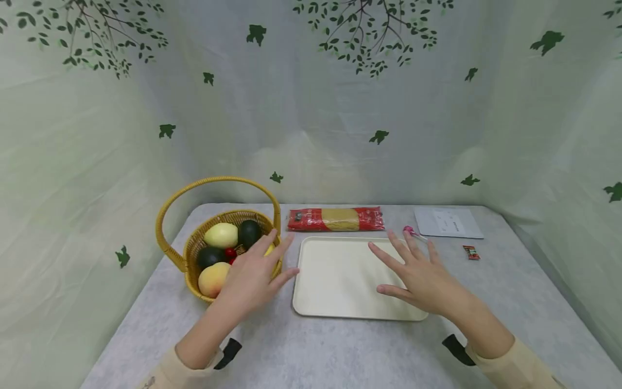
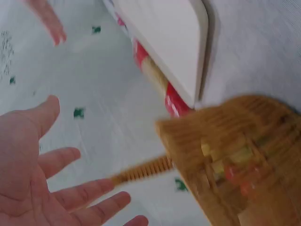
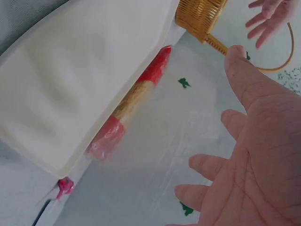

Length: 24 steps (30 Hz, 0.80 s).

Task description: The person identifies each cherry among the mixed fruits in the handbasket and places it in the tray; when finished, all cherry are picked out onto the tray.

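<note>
Plainly, in the head view, both hands are held well open with fingers spread, and nothing is gripped by either. The left hand (image 1: 250,278) is seen over the near right side of the basket (image 1: 235,217), in which a peach (image 1: 214,279), a pale yellow fruit (image 1: 221,235) and two dark fruits (image 1: 249,233) are held. The right hand (image 1: 425,281) is seen over the right part of the tray (image 1: 335,275). Behind the tray a red packet (image 1: 335,219) is laid; near its far right corner are found a lollipop (image 1: 409,230), an envelope (image 1: 449,222) and a small sweet (image 1: 471,252).

From the left wrist, an empty palm is shown beside the blurred basket; whether its handle (image 2: 143,171) is touched cannot be told.

From the right wrist, the right palm is likewise shown empty, the packet being seen along the tray's edge and the lollipop at its corner.
</note>
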Tool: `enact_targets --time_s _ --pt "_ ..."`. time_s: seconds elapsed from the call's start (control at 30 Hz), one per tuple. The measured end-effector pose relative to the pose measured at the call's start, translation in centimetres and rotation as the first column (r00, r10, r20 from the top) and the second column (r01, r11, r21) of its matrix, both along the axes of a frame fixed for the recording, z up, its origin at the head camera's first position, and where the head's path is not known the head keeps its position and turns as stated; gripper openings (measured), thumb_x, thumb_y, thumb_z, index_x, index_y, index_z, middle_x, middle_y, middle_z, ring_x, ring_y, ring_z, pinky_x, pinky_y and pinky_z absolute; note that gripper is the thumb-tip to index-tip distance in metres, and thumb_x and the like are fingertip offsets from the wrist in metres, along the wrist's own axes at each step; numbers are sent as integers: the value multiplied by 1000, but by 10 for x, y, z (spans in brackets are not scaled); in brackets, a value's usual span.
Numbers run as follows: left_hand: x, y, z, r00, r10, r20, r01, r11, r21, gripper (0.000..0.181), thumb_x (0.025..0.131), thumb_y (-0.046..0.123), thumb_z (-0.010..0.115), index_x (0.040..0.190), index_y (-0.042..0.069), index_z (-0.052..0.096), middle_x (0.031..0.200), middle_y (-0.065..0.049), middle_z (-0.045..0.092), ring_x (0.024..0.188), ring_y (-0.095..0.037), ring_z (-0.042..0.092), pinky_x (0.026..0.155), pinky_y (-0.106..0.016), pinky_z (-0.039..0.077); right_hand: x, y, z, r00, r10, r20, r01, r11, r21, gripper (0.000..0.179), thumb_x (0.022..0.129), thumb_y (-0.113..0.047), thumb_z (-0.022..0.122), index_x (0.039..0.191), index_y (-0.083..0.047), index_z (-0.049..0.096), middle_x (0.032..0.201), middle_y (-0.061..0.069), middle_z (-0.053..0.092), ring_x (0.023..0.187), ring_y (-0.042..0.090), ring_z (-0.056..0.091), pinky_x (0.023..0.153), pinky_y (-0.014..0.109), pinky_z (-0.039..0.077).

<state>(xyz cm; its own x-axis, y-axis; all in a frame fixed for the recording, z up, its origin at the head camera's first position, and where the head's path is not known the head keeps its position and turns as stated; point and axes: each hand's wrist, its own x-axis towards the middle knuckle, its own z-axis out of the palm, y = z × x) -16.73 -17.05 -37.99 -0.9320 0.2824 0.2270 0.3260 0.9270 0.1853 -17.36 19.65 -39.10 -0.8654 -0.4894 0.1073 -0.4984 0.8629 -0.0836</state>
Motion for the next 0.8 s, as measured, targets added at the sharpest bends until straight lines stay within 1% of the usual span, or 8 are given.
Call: enact_targets --time_s 0.1,0.23,0.33,0.47,0.57,0.67,0.73,0.8 --pt "10 -26 8 994 106 -15 -105 992 70 74 102 50 71 166 24 43 162 -23 50 140 -48 57 102 -70 56 -2 -5 2 1000 17 26 -17 1000 -13 86 100 -64 65 171 -37 26 176 21 27 158 58 28 118 89 18" --pt "25 -66 14 975 223 3 -221 964 149 71 104 41 72 165 18 44 147 -28 57 119 -49 66 88 -67 60 -4 -11 4 997 31 70 -29 999 -33 85 101 -62 66 172 -38 25 175 21 30 158 58 28 118 89 18" --pt "33 -94 12 959 285 2 -280 942 186 70 103 35 73 164 14 45 133 -29 60 103 -45 69 75 -61 60 -7 -17 5 994 46 100 -41 998 -45 84 101 -64 64 172 -39 24 175 20 31 157 56 31 120 87 19" --pt "37 -124 4 940 341 7 -331 907 259 66 102 24 75 161 9 49 123 -31 61 104 -47 71 77 -60 61 -10 -26 8 985 79 153 -71 996 -61 84 102 -68 59 172 -43 20 174 18 33 158 49 35 123 84 19" --pt "38 -138 -3 923 383 28 -369 863 346 55 101 19 75 152 4 59 126 -31 62 111 -49 73 77 -50 67 -10 -34 9 973 104 207 -86 992 -94 87 102 -66 61 172 -45 14 174 18 34 157 45 38 123 83 20" --pt "37 -148 -11 895 444 40 -415 799 435 44 102 18 74 143 3 65 132 -27 65 114 -48 74 70 -20 61 -12 -42 10 960 138 245 -108 986 -131 90 103 -61 64 172 -45 10 172 18 37 155 44 43 122 82 25" --pt "36 -155 -15 872 486 56 -448 749 489 44 102 18 73 142 2 61 135 -25 65 116 -45 74 66 -6 50 -13 -47 10 952 164 257 -130 981 -146 92 103 -59 65 173 -44 7 171 19 39 152 44 46 121 81 28" --pt "34 -162 -20 867 488 101 -461 709 534 53 103 21 72 149 3 51 140 -25 63 112 -36 77 65 -3 49 -15 -52 9 949 183 258 -149 978 -147 93 103 -56 67 173 -44 6 169 18 42 150 43 49 121 80 30"
